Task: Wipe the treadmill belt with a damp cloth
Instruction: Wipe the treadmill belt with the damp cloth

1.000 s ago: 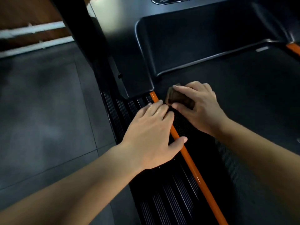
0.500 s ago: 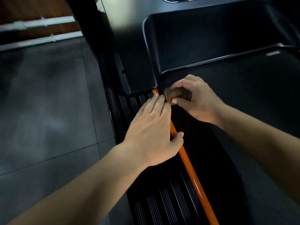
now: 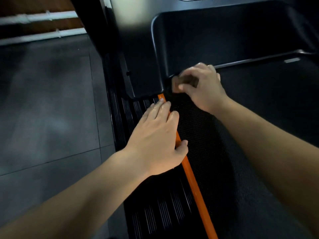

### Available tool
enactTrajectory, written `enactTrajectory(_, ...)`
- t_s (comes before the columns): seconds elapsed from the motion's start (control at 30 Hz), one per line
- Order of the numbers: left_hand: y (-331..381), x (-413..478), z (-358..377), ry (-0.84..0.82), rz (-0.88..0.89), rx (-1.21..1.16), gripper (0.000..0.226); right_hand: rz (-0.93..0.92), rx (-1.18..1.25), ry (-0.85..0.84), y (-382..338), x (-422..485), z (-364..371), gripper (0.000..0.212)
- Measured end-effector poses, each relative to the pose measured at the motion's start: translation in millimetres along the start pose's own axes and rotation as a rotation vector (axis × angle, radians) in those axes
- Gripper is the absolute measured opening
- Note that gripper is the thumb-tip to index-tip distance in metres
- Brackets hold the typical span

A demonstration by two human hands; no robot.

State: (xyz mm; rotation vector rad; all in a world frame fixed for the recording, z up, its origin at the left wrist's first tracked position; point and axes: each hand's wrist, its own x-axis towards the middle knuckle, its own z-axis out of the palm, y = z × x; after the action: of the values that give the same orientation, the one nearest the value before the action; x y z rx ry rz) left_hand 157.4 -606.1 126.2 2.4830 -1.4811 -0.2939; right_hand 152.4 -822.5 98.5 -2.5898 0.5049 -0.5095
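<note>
Pinching the brown cloth in curled fingers, the right hand presses it into the far left corner of the belt against the motor cover; the left hand lies flat, fingers straight, on the orange edge strip, likely bracing that reach.

Large dark grey floor tiles spread off to the left, thin grout lines between them and a soft, dull sheen of light on their surface. At the far edge stands a brown wall (wood-toned, by the look), with two white pipes running along its foot, one above the other.
</note>
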Motion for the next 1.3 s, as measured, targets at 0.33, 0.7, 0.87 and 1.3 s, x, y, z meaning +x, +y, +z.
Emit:
enactTrajectory(0.33,11.4,8.1,4.7,-0.054,-0.053,0.096,0.077,-0.146,-0.027,-0.181,15.7,-22.7,-17.5,0.021)
enactTrajectory(0.7,14.8,22.8,9.0,-0.132,-0.055,0.107,0.082,-0.150,-0.038,-0.193,23.5,-50.2,-27.8,0.030)
enactTrajectory(0.87,19.6,26.0,11.2,-0.161,-0.058,0.168,0.081,0.102,-0.112,0.046,41.4,-1.9,-26.6,0.029)
enactTrajectory(1.3,33.0,54.0,17.7,-0.201,-0.056,0.239,0.092,0.123,-0.060,0.068,56.4,-6.4,-32.5,0.036)
